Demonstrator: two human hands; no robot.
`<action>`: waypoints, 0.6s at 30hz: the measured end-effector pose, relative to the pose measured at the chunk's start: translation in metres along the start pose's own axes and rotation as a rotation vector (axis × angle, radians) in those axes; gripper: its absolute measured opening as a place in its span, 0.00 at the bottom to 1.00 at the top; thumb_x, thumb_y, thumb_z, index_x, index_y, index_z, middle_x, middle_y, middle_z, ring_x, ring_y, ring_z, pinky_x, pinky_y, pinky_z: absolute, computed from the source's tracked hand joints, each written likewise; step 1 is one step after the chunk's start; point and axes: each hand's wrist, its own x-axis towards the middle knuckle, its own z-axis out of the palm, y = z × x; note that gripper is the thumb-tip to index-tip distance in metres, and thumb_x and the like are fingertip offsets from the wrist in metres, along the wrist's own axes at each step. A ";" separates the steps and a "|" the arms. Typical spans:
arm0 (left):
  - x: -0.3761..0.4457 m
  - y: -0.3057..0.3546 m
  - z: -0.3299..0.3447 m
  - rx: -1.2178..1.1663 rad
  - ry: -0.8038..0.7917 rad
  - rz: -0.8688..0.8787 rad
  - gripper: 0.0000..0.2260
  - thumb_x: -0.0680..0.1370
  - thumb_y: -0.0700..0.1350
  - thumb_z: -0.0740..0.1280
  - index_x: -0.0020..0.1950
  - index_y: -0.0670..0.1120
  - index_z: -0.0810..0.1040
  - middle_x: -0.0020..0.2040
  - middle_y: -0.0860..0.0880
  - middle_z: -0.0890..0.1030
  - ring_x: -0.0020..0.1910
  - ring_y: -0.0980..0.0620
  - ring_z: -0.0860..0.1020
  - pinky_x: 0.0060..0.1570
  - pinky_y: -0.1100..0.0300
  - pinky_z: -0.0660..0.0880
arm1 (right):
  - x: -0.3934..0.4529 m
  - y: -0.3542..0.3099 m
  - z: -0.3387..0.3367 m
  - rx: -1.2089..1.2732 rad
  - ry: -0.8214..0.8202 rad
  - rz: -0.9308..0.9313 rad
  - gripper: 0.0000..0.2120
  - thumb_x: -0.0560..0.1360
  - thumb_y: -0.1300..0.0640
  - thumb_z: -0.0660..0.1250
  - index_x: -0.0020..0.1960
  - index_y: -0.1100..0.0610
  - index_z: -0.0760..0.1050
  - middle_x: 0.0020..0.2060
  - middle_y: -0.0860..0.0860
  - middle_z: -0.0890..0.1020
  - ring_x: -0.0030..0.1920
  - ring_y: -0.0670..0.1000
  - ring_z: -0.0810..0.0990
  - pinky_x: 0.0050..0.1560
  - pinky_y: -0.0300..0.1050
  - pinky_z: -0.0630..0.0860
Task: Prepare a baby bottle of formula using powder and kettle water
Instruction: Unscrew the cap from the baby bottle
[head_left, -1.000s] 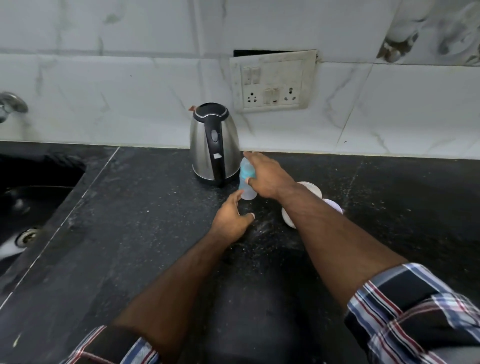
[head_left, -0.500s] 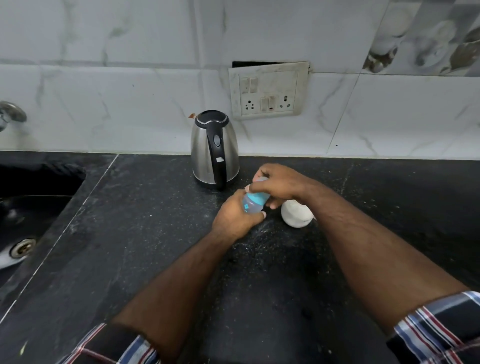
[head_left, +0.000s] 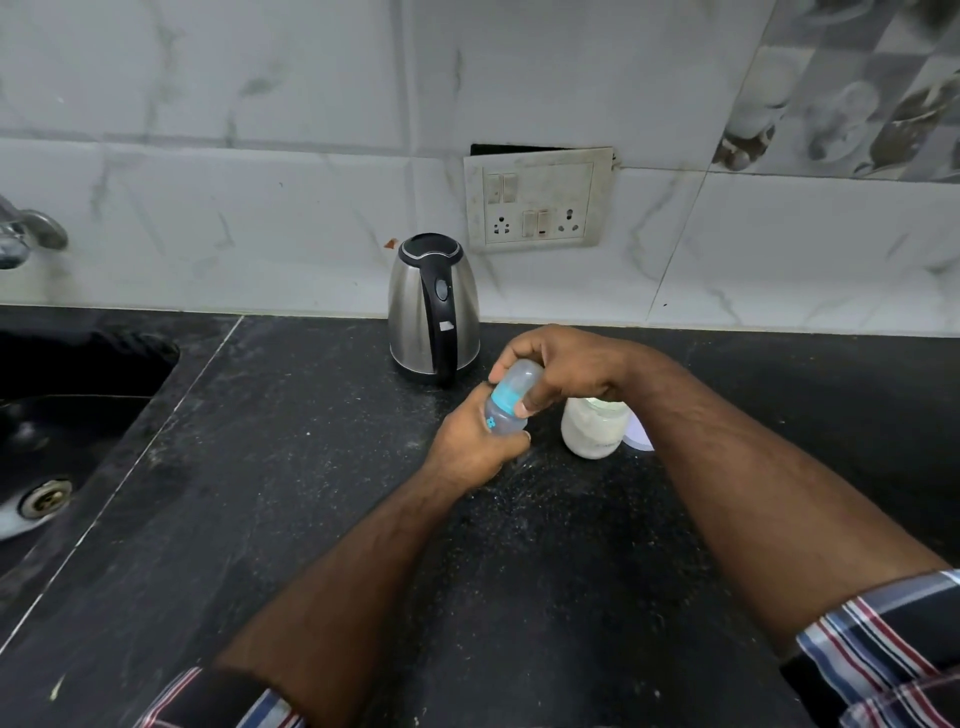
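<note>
Left hand (head_left: 467, 451) grips the bottle (head_left: 503, 415) steady while right hand (head_left: 558, 366) clasps its cap (head_left: 519, 379), apparently to open it.

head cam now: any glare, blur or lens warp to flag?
Head view: strong wide-angle warp, the counter edge and wall tiles bow. Soft reflections on the steel kettle, none blown out. Bright spot on the top of the white jar beneath the right hand. Baby bottle, gripped by both hands, left hand below, reads fairly sharp. Faucet at the left edge is soft.
</note>
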 end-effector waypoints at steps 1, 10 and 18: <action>0.000 0.001 -0.001 0.004 0.004 0.005 0.24 0.68 0.49 0.76 0.61 0.57 0.74 0.50 0.53 0.82 0.49 0.52 0.82 0.47 0.53 0.82 | 0.000 -0.001 0.000 0.015 -0.003 0.003 0.21 0.71 0.71 0.76 0.61 0.57 0.81 0.56 0.57 0.84 0.55 0.55 0.84 0.59 0.59 0.83; -0.003 0.002 -0.004 0.008 0.011 -0.007 0.25 0.65 0.51 0.75 0.61 0.59 0.73 0.51 0.55 0.81 0.50 0.54 0.81 0.50 0.51 0.81 | 0.004 -0.009 0.004 -0.109 -0.021 0.118 0.09 0.79 0.55 0.73 0.56 0.57 0.78 0.46 0.55 0.84 0.39 0.52 0.81 0.37 0.43 0.79; -0.001 -0.009 -0.002 -0.041 -0.027 -0.004 0.23 0.70 0.46 0.78 0.61 0.56 0.73 0.53 0.53 0.80 0.52 0.54 0.80 0.53 0.52 0.78 | -0.006 -0.011 -0.011 -0.019 -0.034 -0.024 0.22 0.69 0.75 0.71 0.56 0.53 0.83 0.57 0.53 0.83 0.52 0.52 0.83 0.48 0.46 0.83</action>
